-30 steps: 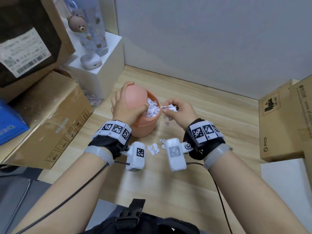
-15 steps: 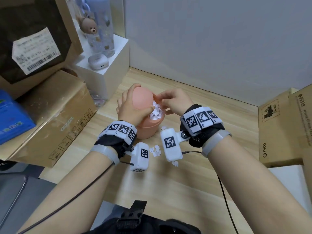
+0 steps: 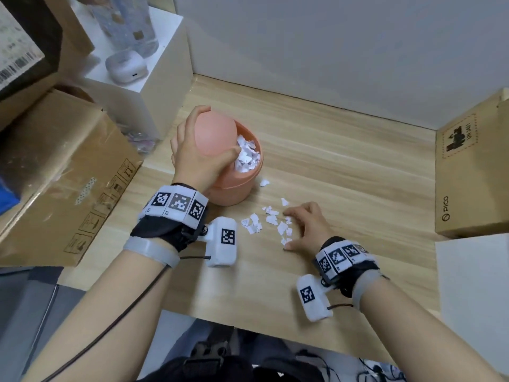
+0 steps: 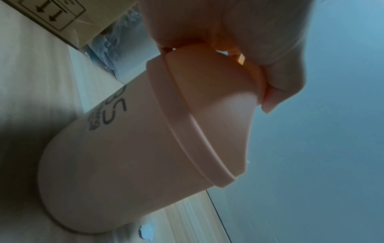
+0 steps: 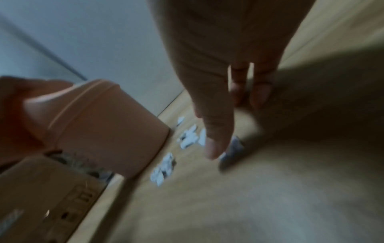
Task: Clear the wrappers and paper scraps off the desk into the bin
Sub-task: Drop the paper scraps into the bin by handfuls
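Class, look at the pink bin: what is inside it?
Torn white paper scraps fill the open side of the pink bin. The left hand and tilted lid hide the rest.

Left hand is raised off the light wooden desk, fingers and thumb curled over the domed swing lid of the small salmon-pink plastic bin, thumb tip at the lid's edge by the opening. Left forearm runs in from lower left, wrist bent slightly down. Right hand is low over the desk, palm down, fingers spread and lightly bent, fingertips touching the surface among the scattered white torn paper scraps, gripping nothing visible. Right forearm comes in from lower right. Both wrists carry black straps with marker bands and white camera pods.
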Tool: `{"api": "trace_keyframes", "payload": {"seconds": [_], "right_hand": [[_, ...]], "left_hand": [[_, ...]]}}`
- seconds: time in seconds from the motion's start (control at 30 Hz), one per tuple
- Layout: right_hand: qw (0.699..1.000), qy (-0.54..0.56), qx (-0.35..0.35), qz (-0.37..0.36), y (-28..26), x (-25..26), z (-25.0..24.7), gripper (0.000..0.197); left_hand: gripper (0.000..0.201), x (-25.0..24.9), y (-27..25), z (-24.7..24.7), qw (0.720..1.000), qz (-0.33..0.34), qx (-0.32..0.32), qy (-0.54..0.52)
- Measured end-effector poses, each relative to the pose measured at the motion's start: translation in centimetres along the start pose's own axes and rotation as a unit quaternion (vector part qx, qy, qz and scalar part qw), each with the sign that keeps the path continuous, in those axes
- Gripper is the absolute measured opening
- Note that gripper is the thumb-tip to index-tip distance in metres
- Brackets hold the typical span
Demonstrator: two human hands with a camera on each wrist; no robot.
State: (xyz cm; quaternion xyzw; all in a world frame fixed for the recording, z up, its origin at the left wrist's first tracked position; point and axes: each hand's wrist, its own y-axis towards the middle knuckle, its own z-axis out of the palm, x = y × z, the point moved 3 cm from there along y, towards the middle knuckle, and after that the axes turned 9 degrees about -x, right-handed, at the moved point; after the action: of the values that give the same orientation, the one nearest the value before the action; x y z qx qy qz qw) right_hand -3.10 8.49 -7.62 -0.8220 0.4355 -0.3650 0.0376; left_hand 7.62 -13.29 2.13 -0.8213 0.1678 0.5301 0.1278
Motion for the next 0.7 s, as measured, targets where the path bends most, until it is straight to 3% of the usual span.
{"api": "trace_keyframes", "payload": {"seconds": [0.1, 0.27, 0.37, 0.53, 0.7], "right_hand": [[0.997, 0.028, -0.028, -0.063, 0.2, -0.3, 1.5, 0.072], [0.997, 0.007, -0.039, -0.072, 0.9, -0.3, 2.2, 0.018], [0.996, -0.026, -0.034, -0.072, 1.2, 0.0, 2.1, 0.002], [0.993, 0.067, -0.097, -0.006, 2.1, 2.2, 2.1, 0.008], [0.994, 0.073, -0.083, -0.001, 2.2, 3.7, 3.1, 0.021]], "left_hand": [[0.066, 0.0, 0.0, 0.2, 1.0, 0.006, 0.001, -0.006], [0.066, 0.2, 0.0, 0.3, 1.0, 0.009, -0.002, -0.007], [0.067, 0.1, 0.0, 0.3, 1.0, 0.011, 0.003, -0.005], [0.067, 0.1, 0.1, 0.2, 1.0, 0.01, 0.013, -0.006], [0.067, 0.0, 0.0, 0.1, 1.0, 0.009, 0.021, -0.005]]}}
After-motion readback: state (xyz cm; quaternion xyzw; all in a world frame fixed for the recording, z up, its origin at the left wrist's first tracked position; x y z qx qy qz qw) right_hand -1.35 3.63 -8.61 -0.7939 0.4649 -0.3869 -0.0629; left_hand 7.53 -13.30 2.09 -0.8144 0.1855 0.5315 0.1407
